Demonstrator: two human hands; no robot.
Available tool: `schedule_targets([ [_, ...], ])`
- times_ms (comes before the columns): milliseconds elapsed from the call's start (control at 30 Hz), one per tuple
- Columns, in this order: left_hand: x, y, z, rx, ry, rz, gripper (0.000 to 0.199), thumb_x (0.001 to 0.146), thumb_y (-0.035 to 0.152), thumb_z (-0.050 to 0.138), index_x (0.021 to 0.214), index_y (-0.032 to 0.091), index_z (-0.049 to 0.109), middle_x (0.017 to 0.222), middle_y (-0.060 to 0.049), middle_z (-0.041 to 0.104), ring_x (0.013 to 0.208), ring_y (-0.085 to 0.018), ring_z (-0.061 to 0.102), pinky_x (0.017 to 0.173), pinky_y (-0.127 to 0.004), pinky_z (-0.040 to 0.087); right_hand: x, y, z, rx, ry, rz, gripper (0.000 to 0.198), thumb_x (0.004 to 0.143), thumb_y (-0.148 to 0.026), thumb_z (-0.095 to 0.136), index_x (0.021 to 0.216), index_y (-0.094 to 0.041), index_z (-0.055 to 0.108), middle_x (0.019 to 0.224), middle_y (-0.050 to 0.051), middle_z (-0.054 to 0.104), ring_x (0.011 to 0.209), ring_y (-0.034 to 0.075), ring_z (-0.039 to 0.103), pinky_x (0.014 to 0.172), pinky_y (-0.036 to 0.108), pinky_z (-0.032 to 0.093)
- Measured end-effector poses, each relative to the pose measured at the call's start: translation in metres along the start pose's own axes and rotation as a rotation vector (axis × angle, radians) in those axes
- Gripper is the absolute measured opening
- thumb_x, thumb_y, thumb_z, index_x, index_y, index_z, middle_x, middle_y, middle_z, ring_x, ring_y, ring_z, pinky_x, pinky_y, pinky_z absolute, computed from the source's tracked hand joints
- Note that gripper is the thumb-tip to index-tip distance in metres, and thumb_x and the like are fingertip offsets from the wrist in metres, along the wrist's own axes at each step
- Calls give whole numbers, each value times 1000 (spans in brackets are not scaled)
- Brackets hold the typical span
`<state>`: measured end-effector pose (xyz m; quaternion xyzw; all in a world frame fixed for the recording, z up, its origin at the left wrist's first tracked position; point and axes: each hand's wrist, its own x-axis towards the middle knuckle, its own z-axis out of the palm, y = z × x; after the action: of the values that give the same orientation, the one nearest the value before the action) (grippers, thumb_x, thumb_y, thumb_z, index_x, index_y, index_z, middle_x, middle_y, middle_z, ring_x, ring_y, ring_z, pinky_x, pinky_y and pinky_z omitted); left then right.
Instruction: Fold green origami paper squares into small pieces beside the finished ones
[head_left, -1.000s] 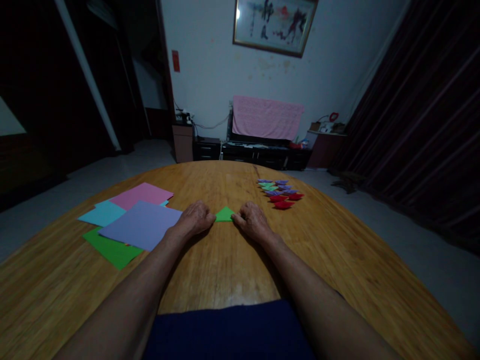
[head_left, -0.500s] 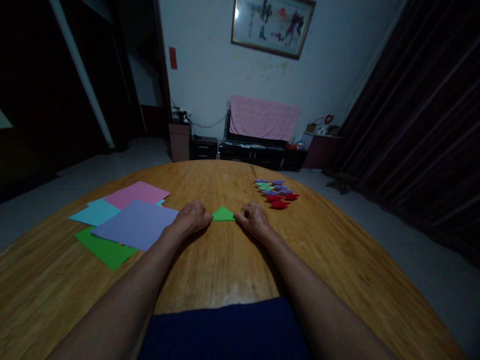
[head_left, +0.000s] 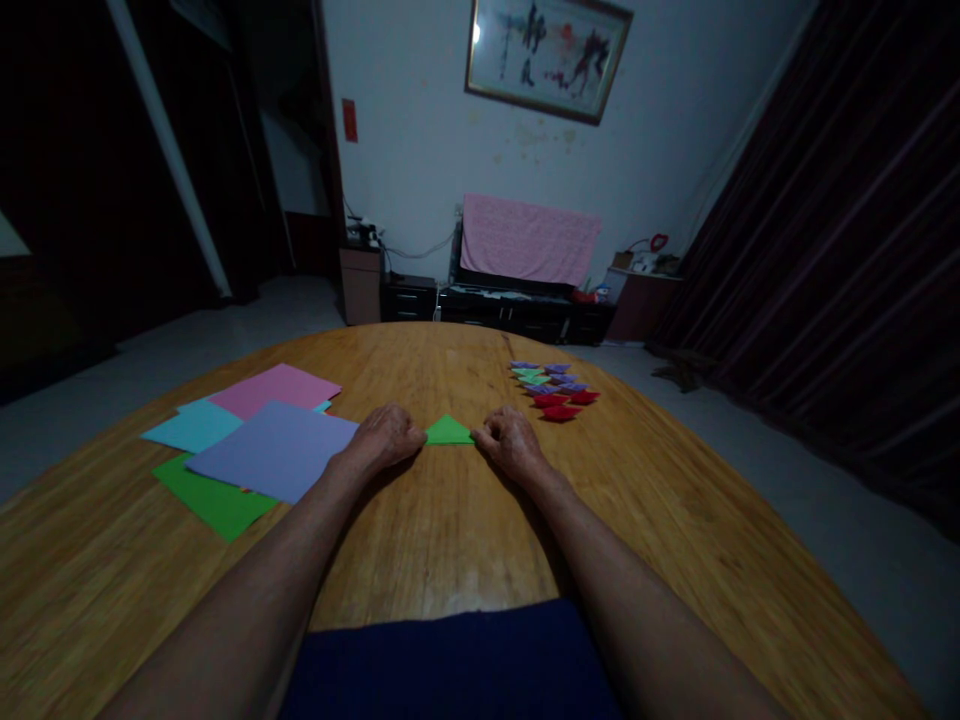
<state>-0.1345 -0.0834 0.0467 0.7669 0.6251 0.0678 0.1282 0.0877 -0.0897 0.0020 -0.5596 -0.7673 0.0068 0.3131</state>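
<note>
A folded green paper point(head_left: 449, 431), triangular with its peak pointing away from me, lies between my hands on the wooden table point(head_left: 442, 540). My left hand point(head_left: 388, 436) pinches its left corner, fingers curled. At the opposite corner, my right hand point(head_left: 511, 440) grips the paper between thumb and bent fingers. The parts of the corners under my fingertips are hidden.
Left of my left hand lie loose sheets: purple point(head_left: 274, 450), pink point(head_left: 276, 388), light blue point(head_left: 191, 430) and green point(head_left: 214, 498). Small folded paper boats stand in rows at the right, red ones point(head_left: 561, 412) nearest, purple and green ones point(head_left: 531, 375) behind.
Both hands keep their hold on the corners of the green paper. The whole view has shifted very slightly; nothing else visibly differs.
</note>
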Motion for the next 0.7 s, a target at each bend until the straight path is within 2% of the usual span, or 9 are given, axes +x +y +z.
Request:
schedule_targets([
  [500, -2, -1, -4, -30, -6, -41, 27, 78, 31, 49, 70, 15, 69, 71, -11, 69, 66, -19, 62, 57, -27, 38, -1, -1, 0, -9, 4, -4, 24, 81, -22, 65, 61, -18, 53, 71, 1, 54, 72, 15, 49, 68, 27, 34],
  [700, -3, 0, -6, -25, -15, -42, 29, 79, 30, 48, 75, 14, 71, 75, -12, 69, 71, -21, 63, 62, -28, 41, -1, 1, 2, -19, 13, -3, 24, 82, -23, 65, 62, -18, 53, 72, 2, 55, 73, 15, 50, 70, 28, 34],
])
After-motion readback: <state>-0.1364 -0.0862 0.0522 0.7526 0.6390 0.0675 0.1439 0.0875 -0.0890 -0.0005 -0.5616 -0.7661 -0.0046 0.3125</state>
